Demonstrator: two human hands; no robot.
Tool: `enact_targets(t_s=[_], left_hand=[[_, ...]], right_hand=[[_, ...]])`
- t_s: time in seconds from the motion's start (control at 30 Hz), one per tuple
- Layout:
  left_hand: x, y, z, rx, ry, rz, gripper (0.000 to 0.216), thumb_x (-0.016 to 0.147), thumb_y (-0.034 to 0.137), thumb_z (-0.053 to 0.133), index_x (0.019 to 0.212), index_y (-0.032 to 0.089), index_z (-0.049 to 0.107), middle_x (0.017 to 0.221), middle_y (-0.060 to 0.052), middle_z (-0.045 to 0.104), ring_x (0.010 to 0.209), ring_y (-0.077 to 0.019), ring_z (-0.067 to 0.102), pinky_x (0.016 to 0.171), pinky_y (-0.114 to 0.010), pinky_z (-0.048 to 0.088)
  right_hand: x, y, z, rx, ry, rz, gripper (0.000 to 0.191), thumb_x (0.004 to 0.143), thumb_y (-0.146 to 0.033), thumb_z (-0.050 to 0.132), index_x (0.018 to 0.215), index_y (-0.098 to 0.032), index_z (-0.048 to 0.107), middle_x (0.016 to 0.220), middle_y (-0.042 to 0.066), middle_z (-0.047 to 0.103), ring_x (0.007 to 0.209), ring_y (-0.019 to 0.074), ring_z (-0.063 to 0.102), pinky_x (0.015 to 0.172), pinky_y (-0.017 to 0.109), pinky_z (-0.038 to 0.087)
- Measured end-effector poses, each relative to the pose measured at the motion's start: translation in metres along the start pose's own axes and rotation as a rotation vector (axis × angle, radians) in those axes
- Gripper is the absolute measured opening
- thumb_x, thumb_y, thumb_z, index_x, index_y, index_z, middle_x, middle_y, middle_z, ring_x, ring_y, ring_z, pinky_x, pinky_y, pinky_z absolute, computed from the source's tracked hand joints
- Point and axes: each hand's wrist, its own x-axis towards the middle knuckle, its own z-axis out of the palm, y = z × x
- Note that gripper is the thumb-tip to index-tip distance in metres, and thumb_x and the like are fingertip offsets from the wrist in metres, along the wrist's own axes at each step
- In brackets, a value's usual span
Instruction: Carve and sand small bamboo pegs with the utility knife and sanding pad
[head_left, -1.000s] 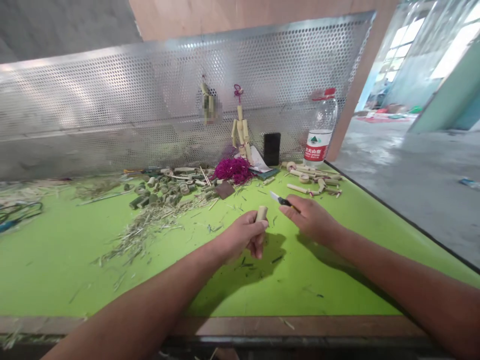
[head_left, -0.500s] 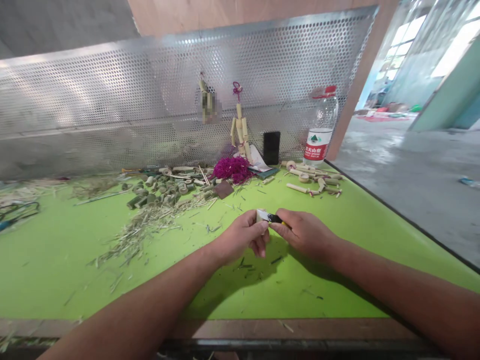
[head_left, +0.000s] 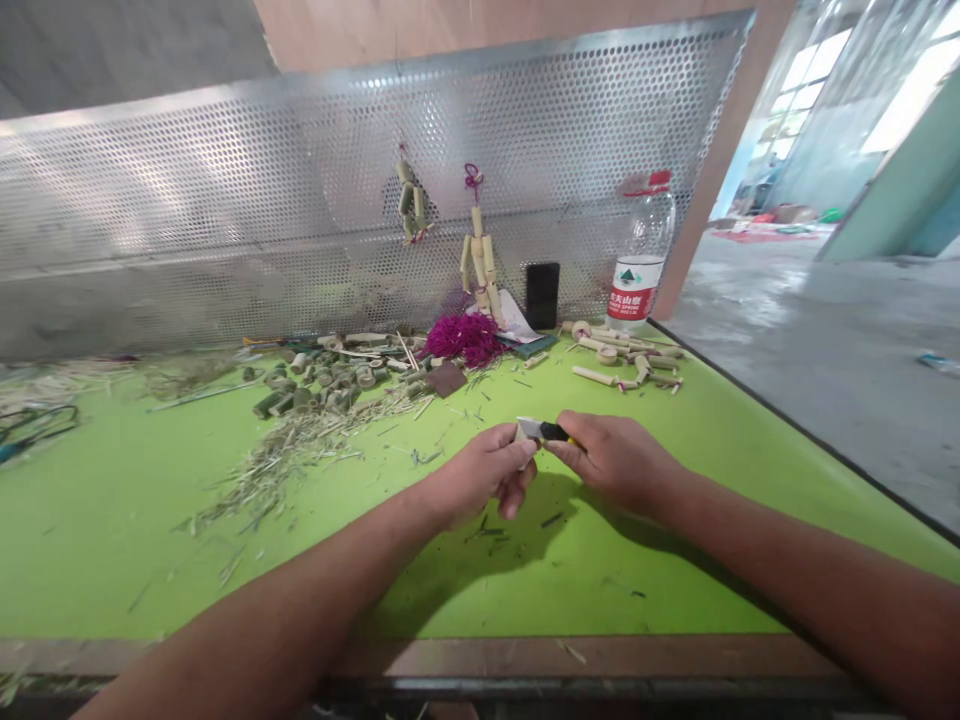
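Knife (head_left: 546, 431) is now lying across the upper end of the bamboo (head_left: 518, 436), apparently touching, whereas a second ago it was standing clear; the work is thus passing to blade contact, though whether the edge is biting I cannot tell. The left hand (head_left: 499, 470) is holding the bamboo pinched in its fingers above the table (head_left: 187, 560); the right hand's (head_left: 619, 455) fingers are wrapping around the knife's handle.

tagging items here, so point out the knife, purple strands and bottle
Knife (head_left: 553, 432), head view: black part behind the blade.
Purple strands (head_left: 465, 340), head view: middle of the heap.
Bottle (head_left: 635, 284), head view: its red-and-white label.
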Motion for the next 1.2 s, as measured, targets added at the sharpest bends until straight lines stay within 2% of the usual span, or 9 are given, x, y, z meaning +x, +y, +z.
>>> enact_targets(t_s=[0.17, 0.23, 0.33, 0.4, 0.53, 0.63, 0.73, 1.07, 1.2], left_hand=[[-0.002, 0.009, 0.003, -0.061, -0.02, -0.011, 0.026, 0.093, 0.042, 0.05, 0.09, 0.018, 0.042, 0.069, 0.005, 0.052, 0.04, -0.0044, 0.049, 0.039, -0.016, 0.037], [-0.007, 0.013, 0.006, -0.006, -0.042, -0.018, 0.026, 0.094, 0.043, 0.049, 0.093, 0.017, 0.043, 0.07, 0.004, 0.053, 0.041, -0.0047, 0.05, 0.04, -0.017, 0.039], [-0.014, 0.015, 0.009, 0.117, -0.109, -0.028, 0.028, 0.094, 0.044, 0.05, 0.095, 0.016, 0.045, 0.072, 0.002, 0.055, 0.043, -0.006, 0.054, 0.041, -0.017, 0.04], [-0.014, 0.013, 0.009, 0.059, -0.075, -0.024, 0.029, 0.092, 0.044, 0.052, 0.097, 0.016, 0.044, 0.072, 0.003, 0.055, 0.043, -0.0067, 0.054, 0.041, -0.019, 0.043], [-0.005, 0.006, 0.002, -0.042, 0.033, -0.024, 0.034, 0.09, 0.045, 0.055, 0.103, 0.016, 0.044, 0.072, 0.002, 0.058, 0.048, -0.0105, 0.06, 0.045, -0.022, 0.049], [-0.001, 0.002, -0.001, -0.027, 0.057, -0.035, 0.031, 0.09, 0.043, 0.056, 0.1, 0.017, 0.045, 0.07, 0.002, 0.058, 0.046, -0.0105, 0.059, 0.043, -0.022, 0.049], [-0.001, 0.001, 0.002, 0.028, 0.109, -0.027, 0.026, 0.091, 0.041, 0.054, 0.093, 0.017, 0.044, 0.069, 0.003, 0.058, 0.044, -0.0103, 0.059, 0.04, -0.02, 0.047], [-0.006, 0.011, 0.008, 0.223, 0.14, -0.027, 0.026, 0.094, 0.041, 0.047, 0.085, 0.017, 0.043, 0.06, 0.005, 0.053, 0.037, -0.0057, 0.05, 0.039, -0.017, 0.04], [-0.011, 0.01, 0.01, 0.269, 0.119, -0.03, 0.028, 0.093, 0.045, 0.048, 0.089, 0.016, 0.046, 0.064, 0.003, 0.056, 0.041, -0.0074, 0.053, 0.039, -0.018, 0.044]], right_hand=[[0.007, 0.011, -0.001, -0.006, 0.025, -0.018, 0.045, 0.097, -0.056, 0.033, 0.086, -0.019, 0.055, 0.069, 0.003, 0.057, 0.057, 0.0146, 0.043, 0.054, 0.027, 0.019], [0.012, 0.031, -0.005, 0.066, 0.059, 0.048, 0.043, 0.097, -0.054, 0.033, 0.085, -0.019, 0.055, 0.068, 0.002, 0.056, 0.056, 0.0144, 0.043, 0.054, 0.027, 0.02], [0.018, 0.064, -0.013, 0.156, 0.196, 0.324, 0.039, 0.096, -0.05, 0.034, 0.079, -0.02, 0.052, 0.062, 0.001, 0.051, 0.056, 0.0158, 0.044, 0.055, 0.027, 0.025], [0.019, 0.072, -0.015, 0.169, 0.264, 0.325, 0.037, 0.094, -0.051, 0.038, 0.076, -0.02, 0.049, 0.063, 0.001, 0.051, 0.06, 0.0164, 0.046, 0.055, 0.027, 0.026], [0.013, 0.04, -0.007, 0.236, 0.087, 0.103, 0.038, 0.096, -0.052, 0.036, 0.084, -0.019, 0.051, 0.067, 0.001, 0.054, 0.06, 0.0151, 0.047, 0.054, 0.026, 0.026], [0.007, 0.009, 0.001, 0.187, -0.009, 0.017, 0.041, 0.097, -0.054, 0.034, 0.084, -0.019, 0.051, 0.066, 0.0, 0.053, 0.057, 0.0137, 0.045, 0.053, 0.025, 0.023], [0.004, -0.003, 0.004, 0.131, -0.047, -0.019, 0.041, 0.098, -0.053, 0.034, 0.084, -0.019, 0.052, 0.067, 0.001, 0.055, 0.057, 0.0133, 0.044, 0.053, 0.026, 0.02], [0.002, 0.001, -0.001, 0.036, 0.004, 0.016, 0.039, 0.097, -0.053, 0.036, 0.085, -0.02, 0.054, 0.069, 0.003, 0.058, 0.054, 0.0137, 0.043, 0.053, 0.028, 0.019], [0.012, 0.041, -0.007, 0.131, 0.052, 0.309, 0.041, 0.099, -0.05, 0.029, 0.084, -0.02, 0.052, 0.065, 0.002, 0.056, 0.051, 0.0146, 0.045, 0.052, 0.028, 0.023]])
